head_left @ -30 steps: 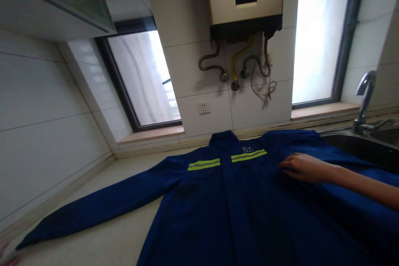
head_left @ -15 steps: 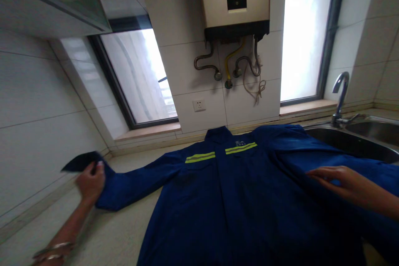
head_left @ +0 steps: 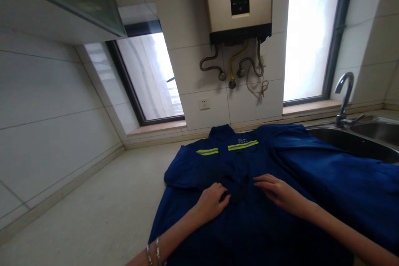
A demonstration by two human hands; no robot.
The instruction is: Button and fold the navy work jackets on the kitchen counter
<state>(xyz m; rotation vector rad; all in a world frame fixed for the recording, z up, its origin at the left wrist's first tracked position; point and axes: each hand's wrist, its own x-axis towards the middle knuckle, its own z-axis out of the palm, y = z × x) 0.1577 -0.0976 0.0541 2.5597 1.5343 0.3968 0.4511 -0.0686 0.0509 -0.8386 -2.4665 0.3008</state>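
A dark blue work jacket (head_left: pixel 230 220) lies front up on the counter, its collar toward the wall and yellow-green reflective strips across the chest. The sleeve on the left (head_left: pixel 187 170) is folded inward over the jacket front. My left hand (head_left: pixel 213 201), with bracelets on its wrist, rests at the folded sleeve's lower edge, fingers loosely bent and the thumb apart from them. Opposite it, my right hand (head_left: pixel 280 195) hovers over or touches the jacket front with fingers stretched out; contact is unclear. The other sleeve (head_left: pixel 343 170) extends to the right toward the sink. The cuff of the folded sleeve is hard to make out in the dark cloth.
A pale counter (head_left: pixel 102 199) runs along the tiled wall. At the right is a steel sink (head_left: pixel 358 139) with a tap (head_left: pixel 344 95). A water heater (head_left: pixel 238 0) with hoses hangs above, between two windows. A cabinet (head_left: pixel 62 4) juts out at upper left.
My left hand has moved right from the far left, and the sleeve it held now lies folded across the jacket. My right hand has shifted left, from the other sleeve to the jacket's middle.
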